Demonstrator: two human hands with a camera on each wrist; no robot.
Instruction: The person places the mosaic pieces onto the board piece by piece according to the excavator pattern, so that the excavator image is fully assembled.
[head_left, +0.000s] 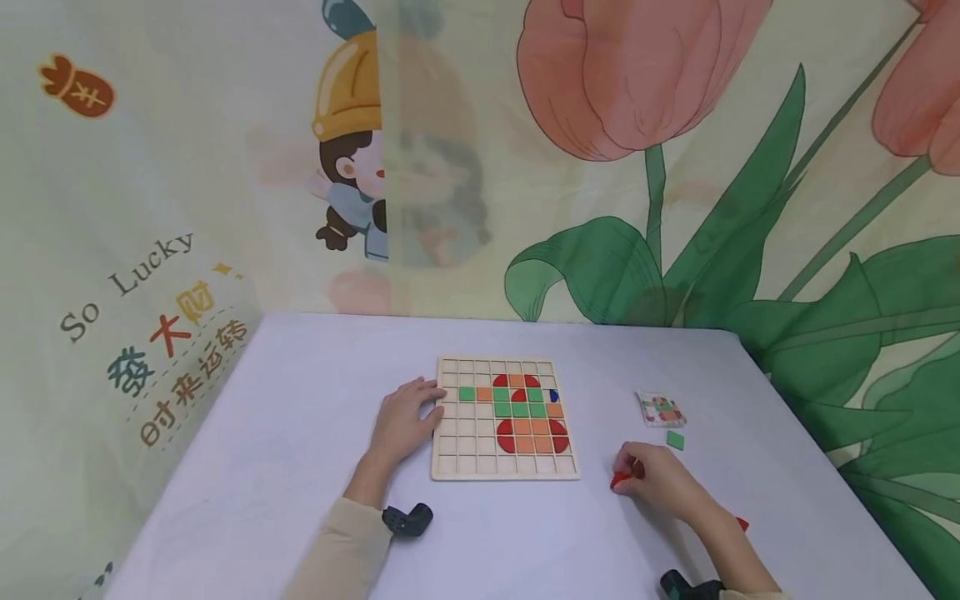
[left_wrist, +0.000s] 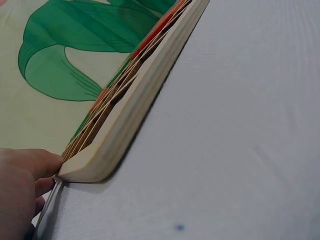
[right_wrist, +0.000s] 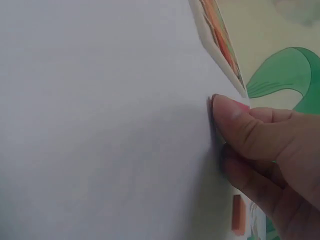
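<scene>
A wooden grid board [head_left: 457, 467] lies on the table with green, orange, red and blue tiles set in its squares, mostly toward the right side. My left hand [head_left: 405, 421] rests at the board's left edge. In the left wrist view its fingertips [left_wrist: 54, 162] touch the pale rim close to a rounded corner. Right of the board, my right hand [head_left: 663, 479] pinches a small red tile [head_left: 620, 480] between thumb and fingers, just over the table. Only a pinkish-red bit of that tile [right_wrist: 242, 106] shows past the thumb in the right wrist view; its shape is mostly hidden.
A green square tile [head_left: 675, 440] lies beyond my right hand. Behind it sits a small patterned card or packet [head_left: 662, 409]. Another red piece [head_left: 742, 523] is partly hidden by the right forearm. The white table [head_left: 300, 367] ends at a printed wall cloth [head_left: 450, 287].
</scene>
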